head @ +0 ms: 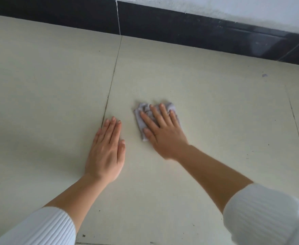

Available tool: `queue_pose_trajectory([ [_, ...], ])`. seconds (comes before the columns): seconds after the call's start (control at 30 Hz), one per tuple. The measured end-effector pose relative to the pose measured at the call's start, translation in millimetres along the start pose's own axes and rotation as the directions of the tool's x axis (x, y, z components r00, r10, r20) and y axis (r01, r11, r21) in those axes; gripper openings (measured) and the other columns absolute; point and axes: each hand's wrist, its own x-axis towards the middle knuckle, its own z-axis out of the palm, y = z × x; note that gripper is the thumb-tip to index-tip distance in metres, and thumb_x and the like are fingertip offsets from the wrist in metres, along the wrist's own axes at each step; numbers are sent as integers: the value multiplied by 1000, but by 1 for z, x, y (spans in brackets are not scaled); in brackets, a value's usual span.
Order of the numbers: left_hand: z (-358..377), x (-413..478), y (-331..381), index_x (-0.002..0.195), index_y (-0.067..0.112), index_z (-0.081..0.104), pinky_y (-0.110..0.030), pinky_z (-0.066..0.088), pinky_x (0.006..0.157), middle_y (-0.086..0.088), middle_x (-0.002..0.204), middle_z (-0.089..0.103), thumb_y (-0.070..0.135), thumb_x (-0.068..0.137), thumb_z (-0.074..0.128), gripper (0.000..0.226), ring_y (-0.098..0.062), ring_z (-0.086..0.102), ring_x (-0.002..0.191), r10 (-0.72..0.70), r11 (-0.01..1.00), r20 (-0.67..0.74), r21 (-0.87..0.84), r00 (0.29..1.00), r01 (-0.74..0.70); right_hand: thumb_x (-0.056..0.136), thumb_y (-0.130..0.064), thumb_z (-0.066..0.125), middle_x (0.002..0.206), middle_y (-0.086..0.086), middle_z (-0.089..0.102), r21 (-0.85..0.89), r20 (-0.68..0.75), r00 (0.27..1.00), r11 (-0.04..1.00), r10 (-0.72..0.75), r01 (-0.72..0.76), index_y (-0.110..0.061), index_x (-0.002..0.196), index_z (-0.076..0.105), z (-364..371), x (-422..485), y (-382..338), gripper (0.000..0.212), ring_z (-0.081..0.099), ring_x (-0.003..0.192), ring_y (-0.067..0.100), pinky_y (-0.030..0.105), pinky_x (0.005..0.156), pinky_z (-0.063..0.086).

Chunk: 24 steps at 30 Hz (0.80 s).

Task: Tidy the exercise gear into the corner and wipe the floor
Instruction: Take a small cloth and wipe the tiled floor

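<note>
A crumpled pale lilac cloth (140, 119) lies on the cream tiled floor (207, 103) near the middle of the view. My right hand (163, 131) presses flat on top of it with straight, spread fingers. My left hand (108, 151) rests flat on the bare floor to the left of the cloth, fingers together and straight, holding nothing. Its fingertips lie beside a dark grout line (112, 78). No exercise gear is in view.
A black skirting board (180, 27) runs along the far edge of the floor under a white wall (233, 6). A small lilac scrap (264, 75) lies at the right. Dark specks dot the tiles near the bottom and right.
</note>
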Motion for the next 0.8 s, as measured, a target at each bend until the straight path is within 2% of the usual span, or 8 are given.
queue_pose_trajectory([
  [0.1, -5, 0, -6, 143, -2, 34, -34, 14, 117, -16, 151, 32, 29, 97, 23, 56, -23, 23, 142, 54, 995, 15, -84, 998, -53, 101, -45, 3, 159, 2, 18, 22, 65, 993, 995, -102, 101, -29, 153, 10, 11, -41, -25, 55, 7, 147, 32, 47, 119, 1],
  [0.2, -18, -4, -25, 145, 1, 27, -32, 8, 118, -12, 153, 27, 32, 98, 20, 57, -20, 16, 144, 125, 992, 26, -35, 992, -124, 103, -46, 16, 159, -3, 16, -28, 110, 947, 952, -301, 306, -32, 153, 13, 18, -83, -33, 52, 7, 147, 29, 44, 114, 4],
  [0.33, -31, -6, -70, 146, 0, 26, -39, 10, 117, -15, 154, 24, 37, 93, 15, 65, -25, 16, 144, -167, 985, -65, 26, 984, 169, 101, -49, 14, 157, -1, 27, -94, 141, 859, 857, -492, 506, -35, 149, 23, 14, -65, 8, 50, 19, 146, 29, 44, 115, 9],
  [0.4, -32, -7, -82, 147, 0, 23, -39, 8, 118, -15, 156, 20, 39, 91, 15, 68, -26, 14, 145, -273, 960, -73, 40, 959, 276, 101, -47, 10, 156, 9, 28, -145, 68, 931, 920, -359, 365, -27, 149, 25, 7, -39, 30, 53, 22, 143, 37, 49, 116, 13],
  [0.47, -30, -9, -85, 147, 1, 22, -36, 7, 118, -15, 156, 19, 40, 91, 17, 69, -25, 14, 145, -276, 959, -70, 53, 959, 280, 100, -48, 6, 162, 5, 4, -62, -3, 1000, 998, 1, -1, -33, 152, 4, 1, -18, 48, 54, -1, 148, 30, 44, 120, 1],
  [0.57, -28, -9, -83, 146, 0, 24, -34, 7, 117, -16, 155, 21, 40, 91, 19, 69, -26, 16, 145, -265, 961, -80, 65, 961, 270, 99, -51, 9, 161, -4, -11, 122, -13, 913, 907, 408, -403, -41, 150, -7, -8, 18, 57, 54, -17, 147, 20, 38, 119, -10],
  [0.7, -27, -6, -85, 145, 0, 27, -36, 11, 118, -17, 154, 25, 37, 92, 21, 66, -26, 18, 144, -257, 962, -100, 72, 961, 264, 101, -48, 10, 161, -1, -12, 192, 4, 844, 827, 537, -528, -35, 152, -5, -20, 70, 50, 55, -17, 146, 26, 44, 118, -10],
  [0.8, -26, -5, -84, 145, 0, 27, -38, 12, 118, -15, 154, 25, 36, 92, 21, 64, -24, 18, 144, -273, 958, -110, 59, 956, 280, 101, -46, 9, 161, 0, -13, 149, -3, 885, 876, 465, -459, -33, 152, -7, -23, 100, 26, 55, -18, 146, 27, 46, 118, -10],
])
